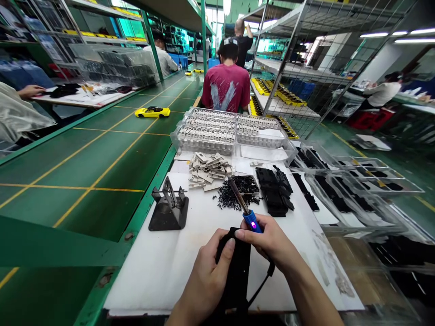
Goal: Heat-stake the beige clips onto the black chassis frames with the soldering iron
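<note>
My left hand (211, 267) is closed around a flat black plastic part (239, 271), thumb on top, over the near part of the white work surface (142, 276). In my right hand (272, 240) is a soldering iron (252, 221) with a blue handle and a lit purple light. Its tip points up and away, over a heap of small black screws (234, 192). The right thumb also touches the top edge of the black part. A black cord hangs below the iron's handle.
A dark metal iron stand (169, 208) is at left. Pale plastic parts (209, 170) and stacked black parts (274, 190) lie behind the screws. Clear trays (234, 131) stand farther back. A yellow toy car (152, 112) is on the green conveyor (84, 154). Several people sit or stand nearby.
</note>
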### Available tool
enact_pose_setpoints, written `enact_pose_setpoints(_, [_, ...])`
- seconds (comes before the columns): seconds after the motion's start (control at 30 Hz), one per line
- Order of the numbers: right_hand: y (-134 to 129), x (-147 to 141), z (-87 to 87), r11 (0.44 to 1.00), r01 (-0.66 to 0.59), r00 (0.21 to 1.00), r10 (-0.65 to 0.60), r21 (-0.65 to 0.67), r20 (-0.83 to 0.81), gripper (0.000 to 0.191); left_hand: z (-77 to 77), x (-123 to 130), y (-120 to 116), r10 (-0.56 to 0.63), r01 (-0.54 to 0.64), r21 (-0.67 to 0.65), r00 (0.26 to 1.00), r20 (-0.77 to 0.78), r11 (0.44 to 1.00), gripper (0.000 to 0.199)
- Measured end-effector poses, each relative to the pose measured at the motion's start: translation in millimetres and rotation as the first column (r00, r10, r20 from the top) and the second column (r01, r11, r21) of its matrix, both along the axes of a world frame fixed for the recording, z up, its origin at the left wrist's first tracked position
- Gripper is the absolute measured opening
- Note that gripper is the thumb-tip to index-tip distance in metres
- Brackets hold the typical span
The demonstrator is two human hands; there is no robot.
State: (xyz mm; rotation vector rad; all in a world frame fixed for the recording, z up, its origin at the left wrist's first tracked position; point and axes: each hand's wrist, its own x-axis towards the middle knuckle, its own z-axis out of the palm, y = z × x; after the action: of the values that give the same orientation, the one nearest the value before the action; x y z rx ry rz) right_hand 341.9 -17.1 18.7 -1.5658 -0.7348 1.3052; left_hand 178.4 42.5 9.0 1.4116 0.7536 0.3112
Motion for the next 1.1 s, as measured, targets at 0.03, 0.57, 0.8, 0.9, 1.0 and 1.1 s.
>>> enact_pose_setpoints(0.03, [1, 0, 1.6, 1.0, -0.007, 1.0, 0.007, 0.002, 0.019, 0.041, -0.2, 0, 0, -0.002, 0.002, -0.005, 1.0, 0.003, 1.0, 0.043])
enact_pose_setpoints(0.57, [16, 8, -15.5, 0.999, 0.024, 0.973, -0.017, -0.027, 0.231, 0.037, -12.0, 2, -31, 0.142, 0.102, 0.497, 0.892, -0.43, 0.862, 0.085])
enact_pose_setpoints(0.8, [11, 2, -11.5, 0.998, 0.056, 0.988, -0.058, 0.017, 0.141, 0.043, -19.0, 0, -26, 0.143, 0.15, 0.668, 0.921, -0.363, 0.729, 0.081])
enact_pose_setpoints(0.9, [-2, 8, -8.0, 1.0, 0.009, 0.997, -0.01, 0.017, 0.075, 0.048, -13.2, -9, -7, 0.064, 0.034, 0.391, 0.97, -0.235, 0.92, 0.079])
enact_pose_setpoints(1.0, [-24, 27, -9.6, 0.998, -0.06, 0.977, 0.063, -0.021, 0.203, 0.051, -14.0, -22, 13, 0.075, -0.059, -0.158, 0.992, 0.098, 0.986, 0.079])
enact_pose_setpoints(1.1, [-47, 50, -13.5, 0.975, -0.169, 0.838, 0.219, -0.144, 0.499, 0.05, -22.6, -31, 22, 0.143, 0.115, -0.489, 0.877, 0.458, 0.865, 0.074])
